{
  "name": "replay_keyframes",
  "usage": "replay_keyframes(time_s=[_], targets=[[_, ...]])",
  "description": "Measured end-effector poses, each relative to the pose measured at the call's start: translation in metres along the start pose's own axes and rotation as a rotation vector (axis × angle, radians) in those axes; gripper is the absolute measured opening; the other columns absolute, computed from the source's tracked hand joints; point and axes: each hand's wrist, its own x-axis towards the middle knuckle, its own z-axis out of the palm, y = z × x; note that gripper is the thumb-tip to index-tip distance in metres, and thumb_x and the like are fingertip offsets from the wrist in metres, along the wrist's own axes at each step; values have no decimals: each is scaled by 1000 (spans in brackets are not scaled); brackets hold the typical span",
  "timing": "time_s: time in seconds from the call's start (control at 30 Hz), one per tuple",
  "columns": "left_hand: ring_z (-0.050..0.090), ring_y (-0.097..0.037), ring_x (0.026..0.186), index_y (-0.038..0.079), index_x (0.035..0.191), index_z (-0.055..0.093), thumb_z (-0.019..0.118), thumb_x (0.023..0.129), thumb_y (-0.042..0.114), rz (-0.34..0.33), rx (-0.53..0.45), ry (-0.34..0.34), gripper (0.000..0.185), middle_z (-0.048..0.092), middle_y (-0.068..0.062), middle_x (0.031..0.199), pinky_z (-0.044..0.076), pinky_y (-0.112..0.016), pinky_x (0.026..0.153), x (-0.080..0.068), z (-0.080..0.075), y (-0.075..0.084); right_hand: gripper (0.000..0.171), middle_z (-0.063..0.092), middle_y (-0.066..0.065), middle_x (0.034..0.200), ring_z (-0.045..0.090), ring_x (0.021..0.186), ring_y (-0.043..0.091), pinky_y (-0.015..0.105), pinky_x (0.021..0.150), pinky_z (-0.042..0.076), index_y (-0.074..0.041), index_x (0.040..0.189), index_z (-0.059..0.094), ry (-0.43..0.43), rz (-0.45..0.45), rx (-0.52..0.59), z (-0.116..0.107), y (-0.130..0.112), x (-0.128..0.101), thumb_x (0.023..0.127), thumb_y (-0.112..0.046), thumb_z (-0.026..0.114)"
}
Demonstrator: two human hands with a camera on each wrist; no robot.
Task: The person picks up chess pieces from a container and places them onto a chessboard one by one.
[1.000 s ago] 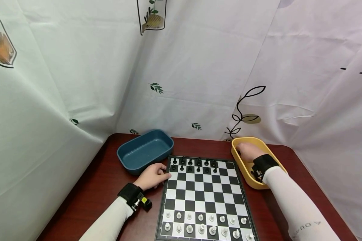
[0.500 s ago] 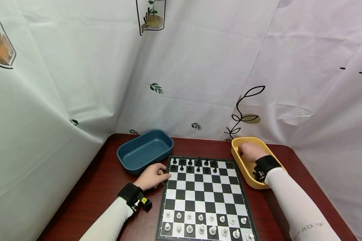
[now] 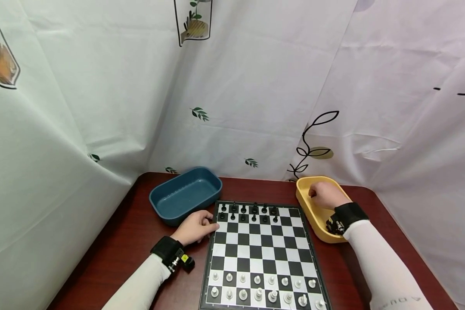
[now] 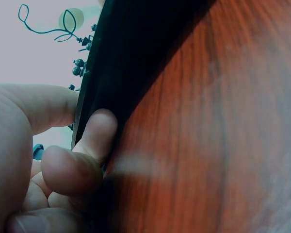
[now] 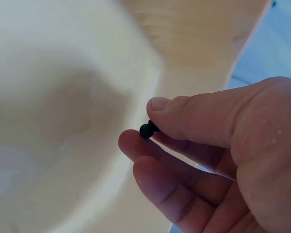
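Observation:
A black-and-white chessboard (image 3: 261, 239) lies on the table, with white pieces (image 3: 258, 294) in two rows at the near end. Black pieces (image 3: 243, 209) fill most of two rows at the far end. My left hand (image 3: 193, 227) grips the board's left edge, thumb on top and fingertips against the side in the left wrist view. Over the yellow container (image 3: 309, 212), my right hand (image 3: 327, 196) pinches a small black chess pawn (image 5: 146, 130) between thumb and finger. Only the pawn's round head and neck show; its base is hidden.
A dark blue container (image 3: 186, 193) stands behind the left hand, close to the board's far left corner. The reddish-brown table (image 3: 112, 254) ends at a white patterned cloth (image 3: 232, 107) at the back and sides.
My right hand has lifted and shifted slightly right within the yellow container, its fingers now showing more. The left hand stays on the board's edge.

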Motion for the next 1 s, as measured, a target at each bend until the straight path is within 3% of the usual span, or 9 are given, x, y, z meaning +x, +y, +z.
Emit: replay_keyframes(time_s=[0.13,0.23,0.4,0.77,1.0], targets=[[50,-12,44,-5,132,65,82,102,31,7,-3,-3,50,63,0,70,47,-32,48,0,-1,0,13,72,3,84,64,76,20,39,72,55,-8,89,76,60,-5,43,-9,-12,-6,82,4,79],[50,-12,44,-5,133,65,82,102,31,7,-3,-7,50,64,0,70,47,-32,48,0,-1,1,15,73,4,84,67,79,23,44,75,57,-5,90,76,72,42,53,-20,-29,-10,82,6,82],[50,-13,44,-5,134,65,82,102,31,1,-7,-7,51,64,0,70,47,-32,49,-1,-1,1,13,77,6,91,72,86,27,51,83,60,-3,97,78,62,112,72,-32,-51,-15,90,6,83],[50,-13,44,-5,133,65,82,102,30,7,0,-7,50,64,0,70,46,-32,48,1,1,0,13,79,14,100,75,94,36,57,87,60,2,109,78,117,225,118,-42,-70,-26,97,1,82],[50,-12,44,-5,133,65,82,102,30,6,3,-5,50,63,1,69,46,-31,48,1,0,0,14,80,14,102,76,96,37,58,87,60,0,112,79,165,242,118,-46,-78,-25,99,-4,82]])
